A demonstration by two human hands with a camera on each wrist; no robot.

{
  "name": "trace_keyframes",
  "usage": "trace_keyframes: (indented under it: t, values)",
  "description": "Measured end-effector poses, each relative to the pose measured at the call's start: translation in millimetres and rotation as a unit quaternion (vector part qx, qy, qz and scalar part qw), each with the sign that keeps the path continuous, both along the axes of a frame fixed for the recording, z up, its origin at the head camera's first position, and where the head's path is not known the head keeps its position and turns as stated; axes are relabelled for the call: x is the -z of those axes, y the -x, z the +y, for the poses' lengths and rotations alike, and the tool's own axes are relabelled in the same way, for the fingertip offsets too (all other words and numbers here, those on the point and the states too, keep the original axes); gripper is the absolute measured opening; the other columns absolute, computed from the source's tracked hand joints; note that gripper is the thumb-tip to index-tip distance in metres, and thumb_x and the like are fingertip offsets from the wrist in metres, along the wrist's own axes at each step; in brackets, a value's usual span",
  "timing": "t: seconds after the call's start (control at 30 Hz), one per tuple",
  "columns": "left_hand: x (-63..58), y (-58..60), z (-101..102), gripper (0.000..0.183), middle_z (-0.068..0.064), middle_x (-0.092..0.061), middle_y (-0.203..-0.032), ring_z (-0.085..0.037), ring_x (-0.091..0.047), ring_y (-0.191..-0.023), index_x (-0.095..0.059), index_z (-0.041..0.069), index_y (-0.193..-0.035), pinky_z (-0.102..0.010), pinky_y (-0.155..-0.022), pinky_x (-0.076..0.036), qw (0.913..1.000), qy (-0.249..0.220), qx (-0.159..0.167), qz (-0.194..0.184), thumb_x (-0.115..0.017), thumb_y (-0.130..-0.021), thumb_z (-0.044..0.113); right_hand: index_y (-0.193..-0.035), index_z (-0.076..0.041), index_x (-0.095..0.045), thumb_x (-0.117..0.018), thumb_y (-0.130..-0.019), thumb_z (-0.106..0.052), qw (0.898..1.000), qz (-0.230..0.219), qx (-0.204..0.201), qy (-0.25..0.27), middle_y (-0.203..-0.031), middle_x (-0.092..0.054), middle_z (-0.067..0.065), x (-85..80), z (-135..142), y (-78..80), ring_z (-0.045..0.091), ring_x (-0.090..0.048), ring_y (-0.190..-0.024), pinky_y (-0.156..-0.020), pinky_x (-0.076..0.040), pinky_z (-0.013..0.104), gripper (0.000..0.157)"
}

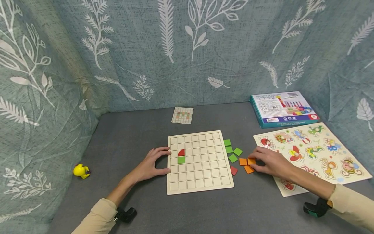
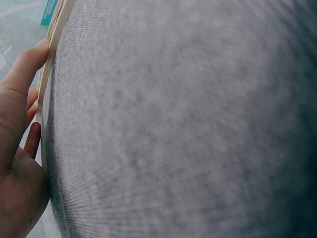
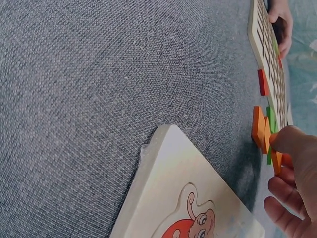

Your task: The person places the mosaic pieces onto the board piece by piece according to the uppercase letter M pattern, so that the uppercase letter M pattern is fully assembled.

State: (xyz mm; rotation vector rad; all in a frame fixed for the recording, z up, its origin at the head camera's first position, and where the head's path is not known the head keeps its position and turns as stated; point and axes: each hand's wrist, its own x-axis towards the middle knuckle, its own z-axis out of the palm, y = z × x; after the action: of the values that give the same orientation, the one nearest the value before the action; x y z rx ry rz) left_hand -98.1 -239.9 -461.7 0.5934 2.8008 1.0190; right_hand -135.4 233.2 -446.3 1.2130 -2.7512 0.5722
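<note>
A pale wooden grid board (image 1: 200,162) lies flat on the grey cloth. On it, a red quarter-round tile (image 1: 181,152) sits directly above a green square tile (image 1: 181,160), near the left side. My left hand (image 1: 150,164) touches the board's left edge with spread fingertips and thumb; the left wrist view shows the thumb (image 2: 42,52) along that edge. To the right of the board, my right hand (image 1: 270,163) pinches an orange square tile (image 1: 251,161) between thumb and fingers. Two more orange tiles (image 1: 243,162) lie right beside it.
Several green tiles (image 1: 238,151) and a red tile (image 1: 234,171) lie along the board's right edge. A wooden insect puzzle (image 1: 314,151) extends under my right forearm, with a printed box (image 1: 284,109) behind it. A small pattern card (image 1: 182,120) lies behind the board; a yellow toy (image 1: 81,171) sits far left.
</note>
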Motion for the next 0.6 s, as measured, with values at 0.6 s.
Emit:
trace_keyframes:
  t: [0.6]
  values:
    - [1.4,0.6,-0.1,0.062,-0.006,-0.045,-0.146,-0.032,-0.038,-0.133,-0.056,0.019,-0.134,-0.059,-0.105,-0.033,1.0000,0.003,-0.004,-0.002,-0.079,-0.079,0.036,-0.104,-0.017,-0.072,-0.078,-0.081,-0.020,1.000,-0.005,0.000,0.007,-0.095,-0.062,-0.009,-4.4,-5.0,-0.1,0.002,-0.053,-0.083,-0.072,-0.050,0.024,0.024]
